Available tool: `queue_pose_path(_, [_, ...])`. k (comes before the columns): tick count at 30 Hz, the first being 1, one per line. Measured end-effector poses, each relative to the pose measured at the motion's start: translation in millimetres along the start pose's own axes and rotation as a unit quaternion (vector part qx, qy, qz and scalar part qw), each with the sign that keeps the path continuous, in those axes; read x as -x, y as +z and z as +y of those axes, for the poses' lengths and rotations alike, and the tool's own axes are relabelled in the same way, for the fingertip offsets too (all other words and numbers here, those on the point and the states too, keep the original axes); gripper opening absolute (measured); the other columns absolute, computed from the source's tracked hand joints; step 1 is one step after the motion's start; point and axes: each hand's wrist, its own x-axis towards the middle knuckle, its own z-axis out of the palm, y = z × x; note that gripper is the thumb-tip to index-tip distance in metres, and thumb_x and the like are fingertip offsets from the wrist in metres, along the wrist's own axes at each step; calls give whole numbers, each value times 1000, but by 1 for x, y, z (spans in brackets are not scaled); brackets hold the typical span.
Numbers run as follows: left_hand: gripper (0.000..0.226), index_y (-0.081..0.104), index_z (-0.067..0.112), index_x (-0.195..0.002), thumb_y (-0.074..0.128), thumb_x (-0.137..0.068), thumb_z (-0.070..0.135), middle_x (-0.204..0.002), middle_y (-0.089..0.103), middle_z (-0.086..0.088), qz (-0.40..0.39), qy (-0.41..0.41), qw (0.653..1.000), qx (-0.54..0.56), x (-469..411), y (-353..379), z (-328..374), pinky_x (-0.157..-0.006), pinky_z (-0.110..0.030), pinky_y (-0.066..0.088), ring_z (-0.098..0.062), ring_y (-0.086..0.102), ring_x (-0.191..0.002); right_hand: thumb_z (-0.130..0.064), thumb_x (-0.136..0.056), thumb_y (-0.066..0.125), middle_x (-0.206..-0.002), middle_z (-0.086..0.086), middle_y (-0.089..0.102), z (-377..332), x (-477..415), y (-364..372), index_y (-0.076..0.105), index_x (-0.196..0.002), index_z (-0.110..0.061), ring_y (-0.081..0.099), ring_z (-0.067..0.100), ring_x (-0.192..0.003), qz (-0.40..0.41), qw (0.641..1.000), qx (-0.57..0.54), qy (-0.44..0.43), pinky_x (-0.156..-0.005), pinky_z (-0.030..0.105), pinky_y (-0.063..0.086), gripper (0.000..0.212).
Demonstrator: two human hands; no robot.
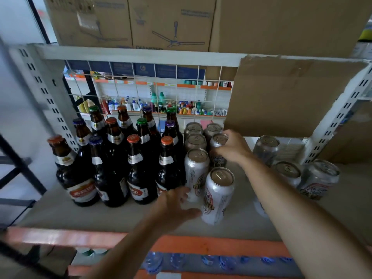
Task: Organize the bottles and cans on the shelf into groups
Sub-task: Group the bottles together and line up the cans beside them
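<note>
Several dark brown beer bottles point(112, 158) with coloured caps stand grouped on the left of the shelf point(60, 210). To their right, silver cans point(196, 170) stand in two rows. My left hand point(175, 204) is spread low against the front can point(218, 195), fingers touching its side. My right hand point(233, 147) reaches over and grips the top of a can point(218, 141) in the right row. Three more silver cans point(319, 178) stand apart at the right.
A white wire grid point(141, 93) backs the shelf. A cardboard sheet point(287, 97) hangs at the back right, and cardboard boxes point(171, 21) sit on the shelf above. An orange front rail point(201, 245) edges the shelf; water bottles point(153, 260) lie below.
</note>
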Motion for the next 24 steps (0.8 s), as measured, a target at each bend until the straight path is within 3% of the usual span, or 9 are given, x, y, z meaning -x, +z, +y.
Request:
queue_pose_path(3, [82,52,17,-130,77,-59,51,-120,62,-1,-6,5,1000,-5,1,-2,3,-93,-37,53,-11,60,-106,-25,-69,84,-126,7,60,3,-1,-1,51,-133,-17,57,25,-111,-5,1000,-9,12,-75,28,40,72])
queue_pose_path(6, [77,49,18,-134,79,-68,42,-122,61,-1,-5,7,1000,-18,-1,-3,7,-95,-36,51,-11,59,-107,-26,-66,87,-128,8,59,5,-2,0,48,-135,-18,57,25,-110,-16,1000,-20,6,-65,27,41,79])
queue_pose_path(12, [76,48,18,-135,78,-70,42,-122,61,0,-16,14,999,-29,-2,-5,10,-95,-34,51,-9,59,-107,-30,-64,90,-123,2,61,9,3,-3,47,-134,-16,59,23,-111,-36,998,-43,-4,-89,37,49,83])
queue_pose_path(15, [74,48,18,-135,77,-72,41,-123,61,-1,-18,28,999,-41,-1,-10,10,-95,-33,51,-10,59,-106,-23,-77,81,-121,0,54,10,18,-11,38,-143,-14,53,16,-107,-30,996,-81,-1,-89,33,44,79])
queue_pose_path(18, [71,49,16,-135,76,-74,40,-124,61,-2,-8,63,996,-66,0,-14,16,-95,-30,50,-11,59,-107,-22,-89,68,-135,3,51,14,42,-15,34,-148,-17,53,20,-118,32,993,-117,9,-96,37,44,68])
queue_pose_path(21, [65,50,16,-134,72,-78,41,-126,60,1,25,123,981,-148,3,-20,28,-93,-25,48,-12,59,-111,-4,-89,57,-127,-3,55,29,74,-15,44,-140,-17,54,14,-117,77,988,-133,-18,-96,33,45,54])
queue_pose_path(24, [54,56,18,-128,68,-81,41,-122,63,2,78,191,956,-209,6,-24,33,-88,-28,51,-13,61,-109,2,-86,59,-125,-6,55,53,96,-8,46,-140,-18,54,12,-116,37,998,-49,-27,-96,33,47,59])
